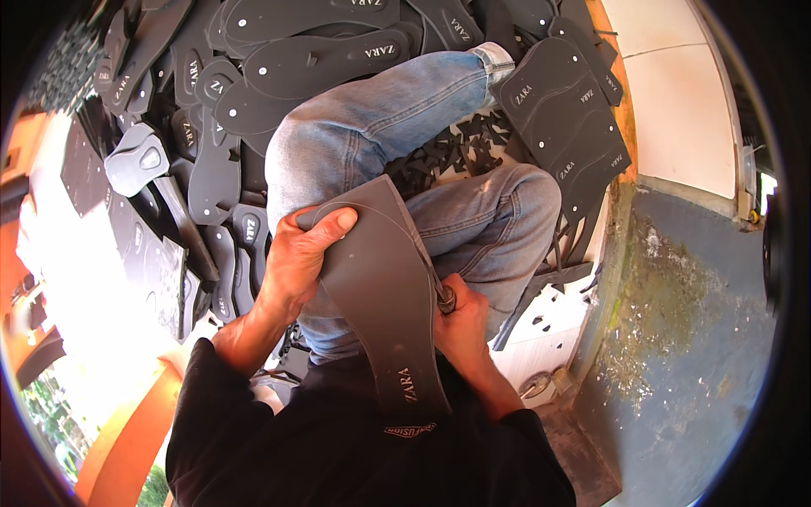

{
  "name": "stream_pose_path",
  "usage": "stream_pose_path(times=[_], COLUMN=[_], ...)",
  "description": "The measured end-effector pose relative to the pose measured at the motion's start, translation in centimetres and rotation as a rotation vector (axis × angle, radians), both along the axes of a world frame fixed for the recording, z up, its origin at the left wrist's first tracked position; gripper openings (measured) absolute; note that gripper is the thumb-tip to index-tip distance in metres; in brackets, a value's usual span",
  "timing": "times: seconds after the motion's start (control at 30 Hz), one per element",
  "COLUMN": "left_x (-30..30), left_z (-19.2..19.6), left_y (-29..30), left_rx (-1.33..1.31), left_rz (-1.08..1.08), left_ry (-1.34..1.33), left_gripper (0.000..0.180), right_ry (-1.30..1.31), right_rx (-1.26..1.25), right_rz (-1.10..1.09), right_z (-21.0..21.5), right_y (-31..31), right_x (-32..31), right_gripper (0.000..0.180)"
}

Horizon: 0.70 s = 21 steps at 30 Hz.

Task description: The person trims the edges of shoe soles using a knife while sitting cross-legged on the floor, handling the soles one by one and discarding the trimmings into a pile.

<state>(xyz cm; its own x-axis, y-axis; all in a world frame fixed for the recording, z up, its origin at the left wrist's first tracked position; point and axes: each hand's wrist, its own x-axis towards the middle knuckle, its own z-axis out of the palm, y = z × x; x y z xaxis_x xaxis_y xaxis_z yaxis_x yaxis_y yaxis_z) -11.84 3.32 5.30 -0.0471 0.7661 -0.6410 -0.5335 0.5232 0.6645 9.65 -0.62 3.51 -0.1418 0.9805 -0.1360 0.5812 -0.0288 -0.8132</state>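
Observation:
A dark grey rubber sandal sole (384,279) lies across my lap over my blue jeans. My left hand (300,253) grips its upper left edge, thumb pressed on top. My right hand (460,317) sits at the sole's right edge, closed around a small tool with a dark round handle (445,297); the tool's tip is hidden against the sole's rim.
Many more dark soles (279,59) are heaped ahead and to the left. A cut rubber sheet (566,127) with sole outlines leans at the right, by small black offcuts (460,144). A pale wall (676,93) and a stained blue-grey floor (676,338) lie to the right.

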Motion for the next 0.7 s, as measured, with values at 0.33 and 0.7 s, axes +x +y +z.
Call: stream_pose_path(times=[0.33,0.7], left_x=[0.0,-0.1], left_z=[0.6,1.2], left_y=[0.1,0.0], left_rx=[-0.033,-0.006], left_rz=[-0.065,-0.157], left_ry=[-0.015,0.03], left_gripper=[0.027,0.027], right_ry=[-0.081,-0.084], right_rx=[-0.126,-0.082], right_rz=[0.034,0.14], right_z=[-1.1,-0.4], right_y=[-1.9,1.6], right_x=[3.0,1.8], right_gripper=[0.031,0.025])
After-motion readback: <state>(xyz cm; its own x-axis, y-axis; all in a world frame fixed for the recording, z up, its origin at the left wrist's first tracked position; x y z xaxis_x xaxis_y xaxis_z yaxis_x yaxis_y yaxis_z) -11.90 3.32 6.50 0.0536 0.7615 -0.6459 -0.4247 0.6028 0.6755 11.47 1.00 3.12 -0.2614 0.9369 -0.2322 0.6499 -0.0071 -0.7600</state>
